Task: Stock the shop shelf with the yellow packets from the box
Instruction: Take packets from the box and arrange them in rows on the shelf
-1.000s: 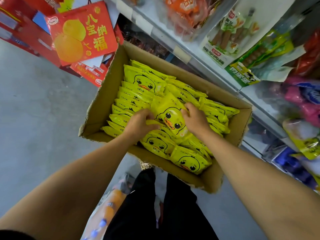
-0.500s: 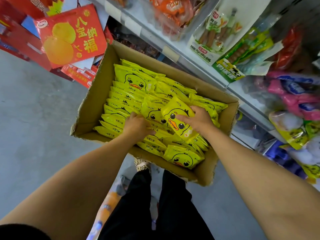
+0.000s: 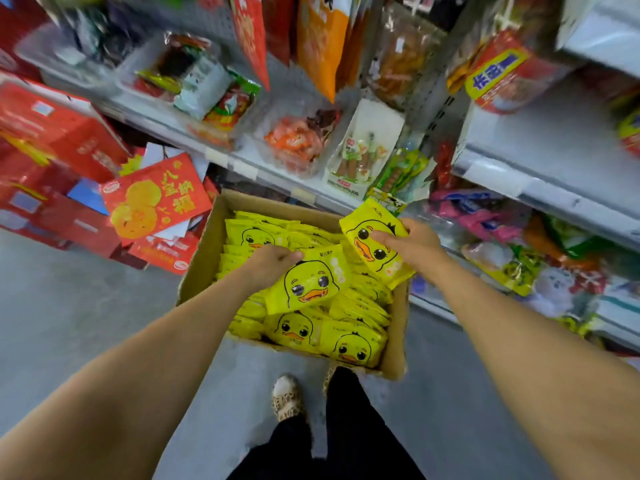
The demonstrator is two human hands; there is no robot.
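Both packets are now lifted out of the box (image 3: 204,261), one yellow packet (image 3: 375,247) pinched in my right hand (image 3: 412,245) and another packet (image 3: 308,282) in my left hand (image 3: 273,261), ready for the shelf (image 3: 540,157).

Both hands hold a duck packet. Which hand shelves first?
Probably right. The right hand holds its packet raised above the box at the edge nearest the shelf. The left hand holds its packet low over the stack, farther from the shelf.
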